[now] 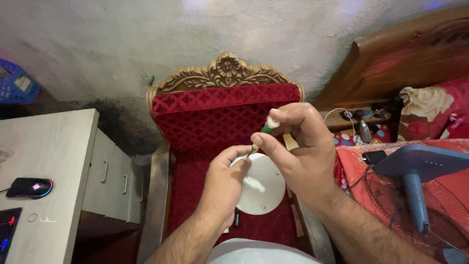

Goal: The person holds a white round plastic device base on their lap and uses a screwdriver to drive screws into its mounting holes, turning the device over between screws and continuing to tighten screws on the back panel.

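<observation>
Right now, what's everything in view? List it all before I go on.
disc: 1, white, over the chair seat, held by left hand
screwdriver: 1, green with pale cap, in right hand, tip at disc edge
chair: 1, red with carved wood top, centre
desk: 1, pale, left
mouse: 1, black, lit, on desk
fan: 1, blue, lying right
basket: 1, blue, far left
left hand: 1, grips disc
right hand: 1, grips screwdriver

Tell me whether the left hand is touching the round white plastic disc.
Touching. The head view shows the left hand gripping the round white plastic disc at its left edge, fingers overlapping the rim with no gap.
</observation>
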Tool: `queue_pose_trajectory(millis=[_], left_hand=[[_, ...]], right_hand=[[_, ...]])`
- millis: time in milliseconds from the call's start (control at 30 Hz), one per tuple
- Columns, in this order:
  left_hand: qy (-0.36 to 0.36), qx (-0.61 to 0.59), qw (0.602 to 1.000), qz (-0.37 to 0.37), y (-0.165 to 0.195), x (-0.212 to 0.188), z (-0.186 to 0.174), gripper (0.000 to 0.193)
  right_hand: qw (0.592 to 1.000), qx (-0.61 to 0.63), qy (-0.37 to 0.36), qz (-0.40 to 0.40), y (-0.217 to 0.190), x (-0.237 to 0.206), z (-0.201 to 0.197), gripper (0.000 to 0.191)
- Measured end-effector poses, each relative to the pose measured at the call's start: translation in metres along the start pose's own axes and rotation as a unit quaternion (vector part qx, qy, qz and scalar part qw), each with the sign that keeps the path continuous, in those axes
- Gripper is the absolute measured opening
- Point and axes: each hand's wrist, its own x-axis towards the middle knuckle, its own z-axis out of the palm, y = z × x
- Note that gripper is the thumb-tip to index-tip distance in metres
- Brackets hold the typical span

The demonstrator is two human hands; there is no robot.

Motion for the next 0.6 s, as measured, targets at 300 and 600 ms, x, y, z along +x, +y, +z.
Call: queue_pose_trajectory(millis=[300, 600], left_hand=[[0.002, 0.015, 1.0, -0.01, -0.0067, -0.0003, -0.0026, 0.03], [-0.013, -0.01, 1.0, 0.003, -0.0065, -0.0019, -0.002, 0.031]], right_hand=[[0.995, 0.066, -0.052, 0.046, -0.0032, -0.0044, 0.0003, 0.03], [1.0, 0.003, -0.022, -0.017, -0.0064, -0.0034, 0.0029, 0.031]])
